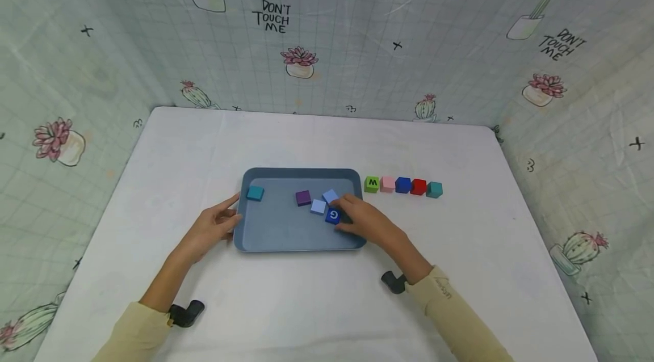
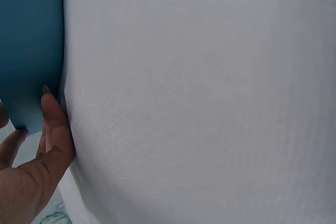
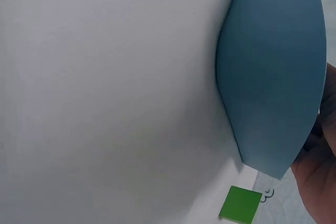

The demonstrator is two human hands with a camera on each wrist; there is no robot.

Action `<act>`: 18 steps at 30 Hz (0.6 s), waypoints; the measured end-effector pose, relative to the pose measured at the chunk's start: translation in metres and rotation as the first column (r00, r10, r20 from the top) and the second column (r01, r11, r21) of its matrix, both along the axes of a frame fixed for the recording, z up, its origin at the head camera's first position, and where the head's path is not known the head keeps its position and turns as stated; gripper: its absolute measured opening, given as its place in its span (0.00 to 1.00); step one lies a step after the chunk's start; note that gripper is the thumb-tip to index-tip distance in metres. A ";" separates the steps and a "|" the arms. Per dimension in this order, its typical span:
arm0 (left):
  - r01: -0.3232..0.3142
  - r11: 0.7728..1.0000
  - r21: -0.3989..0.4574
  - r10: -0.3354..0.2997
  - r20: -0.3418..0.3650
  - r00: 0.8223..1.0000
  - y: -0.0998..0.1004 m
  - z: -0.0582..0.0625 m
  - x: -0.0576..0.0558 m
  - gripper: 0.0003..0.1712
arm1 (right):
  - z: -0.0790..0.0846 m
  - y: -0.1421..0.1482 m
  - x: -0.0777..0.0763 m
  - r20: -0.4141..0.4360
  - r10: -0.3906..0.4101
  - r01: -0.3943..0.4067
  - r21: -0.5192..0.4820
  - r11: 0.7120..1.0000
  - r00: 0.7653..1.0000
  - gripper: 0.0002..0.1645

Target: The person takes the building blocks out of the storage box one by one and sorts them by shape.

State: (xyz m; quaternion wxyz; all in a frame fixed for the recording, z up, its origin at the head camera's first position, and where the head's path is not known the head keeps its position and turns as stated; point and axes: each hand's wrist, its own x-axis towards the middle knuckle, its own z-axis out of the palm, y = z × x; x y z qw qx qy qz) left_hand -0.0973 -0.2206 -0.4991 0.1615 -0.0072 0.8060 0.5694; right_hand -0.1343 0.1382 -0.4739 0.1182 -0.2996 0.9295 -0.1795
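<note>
A blue-grey tray [image 1: 286,240] lies on the white table, holding several letter cubes. My right hand [image 1: 365,219] reaches over the tray's right rim, thumb and fingertips around a dark blue cube [image 1: 332,215] marked G. Beside that cube are two light blue cubes, one nearer [image 1: 318,207] and one farther [image 1: 329,196]. A purple cube [image 1: 303,198] sits near the tray's middle, and a teal cube [image 1: 255,193] at its upper left. At the tray's left edge, my left hand [image 1: 210,228] touches the outer wall with thumb and extended fingers. The tray wall hides most of the right fingers in the right wrist view.
Right of the tray runs a row of cubes: green [image 1: 372,184], pink [image 1: 387,184], blue [image 1: 403,185], red [image 1: 418,186] and teal [image 1: 434,189]. A printed cloth [image 1: 347,27] hangs behind and beside the white table [image 1: 286,305].
</note>
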 end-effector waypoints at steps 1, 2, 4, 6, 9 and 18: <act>0.001 1.000 -0.001 -0.001 0.001 1.000 0.000 0.000 0.000 0.36 | -0.001 0.000 0.001 -0.012 -0.004 0.004 0.010 1.000 1.000 0.32; 0.001 1.000 -0.001 -0.001 0.001 1.000 0.000 0.000 0.000 0.36 | -0.002 0.000 0.002 -0.029 -0.005 0.006 0.018 1.000 1.000 0.32; 0.002 1.000 -0.001 -0.002 0.000 1.000 0.000 0.001 0.001 0.36 | -0.003 0.000 0.003 -0.065 -0.006 0.008 0.028 1.000 0.998 0.32; 0.002 1.000 0.002 -0.002 0.000 1.000 0.000 0.001 0.001 0.36 | -0.005 0.000 0.003 -0.107 -0.001 0.005 0.040 0.999 0.994 0.33; 0.003 1.000 0.005 -0.003 0.001 1.000 0.001 0.001 0.001 0.36 | -0.007 -0.001 0.004 -0.151 0.013 -0.003 0.067 0.998 0.988 0.33; 0.000 1.000 0.008 0.000 0.007 1.000 0.001 0.005 0.002 0.36 | -0.004 -0.004 0.004 -0.143 0.019 0.004 0.156 0.988 0.990 0.35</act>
